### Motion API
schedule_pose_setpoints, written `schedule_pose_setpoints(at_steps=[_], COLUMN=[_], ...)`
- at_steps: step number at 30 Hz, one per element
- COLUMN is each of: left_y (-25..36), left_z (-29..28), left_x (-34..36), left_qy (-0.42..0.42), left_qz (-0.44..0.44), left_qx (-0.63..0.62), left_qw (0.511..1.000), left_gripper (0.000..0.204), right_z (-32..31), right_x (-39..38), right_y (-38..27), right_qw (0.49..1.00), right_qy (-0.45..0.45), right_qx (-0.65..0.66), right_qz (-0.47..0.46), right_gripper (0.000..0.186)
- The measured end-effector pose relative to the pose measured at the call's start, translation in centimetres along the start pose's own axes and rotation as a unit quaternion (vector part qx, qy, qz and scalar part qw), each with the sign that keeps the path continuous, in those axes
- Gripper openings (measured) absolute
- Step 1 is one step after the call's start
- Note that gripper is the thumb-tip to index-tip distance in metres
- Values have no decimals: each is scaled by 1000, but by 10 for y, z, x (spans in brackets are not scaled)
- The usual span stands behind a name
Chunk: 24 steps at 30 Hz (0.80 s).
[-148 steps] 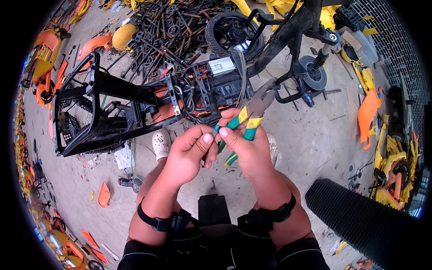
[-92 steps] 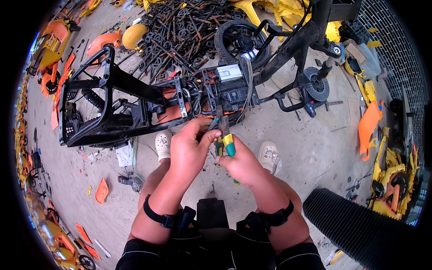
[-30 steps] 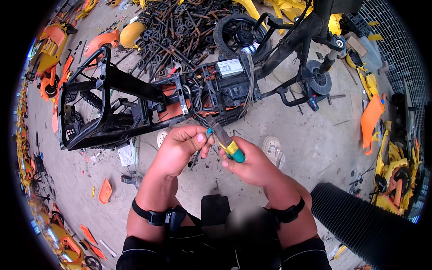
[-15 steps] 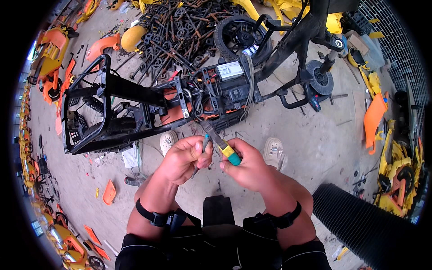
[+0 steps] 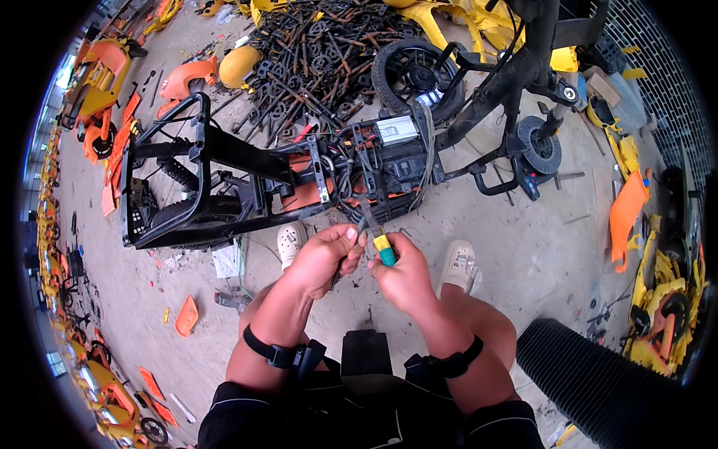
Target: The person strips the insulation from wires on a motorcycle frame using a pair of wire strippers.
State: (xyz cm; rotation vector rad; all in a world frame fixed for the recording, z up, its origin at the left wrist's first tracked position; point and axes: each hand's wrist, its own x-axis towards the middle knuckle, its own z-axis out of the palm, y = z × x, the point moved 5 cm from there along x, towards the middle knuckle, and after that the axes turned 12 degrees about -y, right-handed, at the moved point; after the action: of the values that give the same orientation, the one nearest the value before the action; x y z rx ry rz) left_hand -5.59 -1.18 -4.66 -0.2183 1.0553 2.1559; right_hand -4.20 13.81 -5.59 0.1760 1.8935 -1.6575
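My left hand (image 5: 325, 258) is closed, pinching a thin dark cable (image 5: 362, 224) between thumb and fingers. In my right hand (image 5: 404, 275) is a knife (image 5: 384, 245) with a yellow and green handle. Its grey blade points away from me and lies right beside the cable; whether the edge touches it I cannot tell. Just beyond both hands lies a black electric bike frame (image 5: 243, 163), with bundled wires (image 5: 340, 179) and a silver box (image 5: 396, 130) in its middle.
Beyond the frame are a heap of rusty cranks (image 5: 314, 67) and a loose wheel (image 5: 415, 75). A ribbed black tube-like object (image 5: 591, 367) stands by my right leg. Orange and yellow panels (image 5: 628, 213) lie at the right. A small orange piece (image 5: 187, 316) lies at the left.
The whole scene has shifted slightly to the right in view. The knife has turned more upright, its blade now closer to the cable by my left fingers. Both hands keep their holds.
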Motion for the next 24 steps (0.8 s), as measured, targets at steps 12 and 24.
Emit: schedule_pose_setpoints(at_steps=[12,24], left_y=[-5,18], left_z=[-5,-18], left_x=[1,-5], left_qy=[10,110], left_qz=[-7,151], left_qx=[-54,218], left_qw=[998,958], left_gripper=[25,22], right_z=[-4,-56], right_x=[19,24], right_y=[4,-30], right_qw=[996,976], right_qy=[46,11], right_qx=[-73,219], right_qz=[-13,2], right_gripper=[29,34])
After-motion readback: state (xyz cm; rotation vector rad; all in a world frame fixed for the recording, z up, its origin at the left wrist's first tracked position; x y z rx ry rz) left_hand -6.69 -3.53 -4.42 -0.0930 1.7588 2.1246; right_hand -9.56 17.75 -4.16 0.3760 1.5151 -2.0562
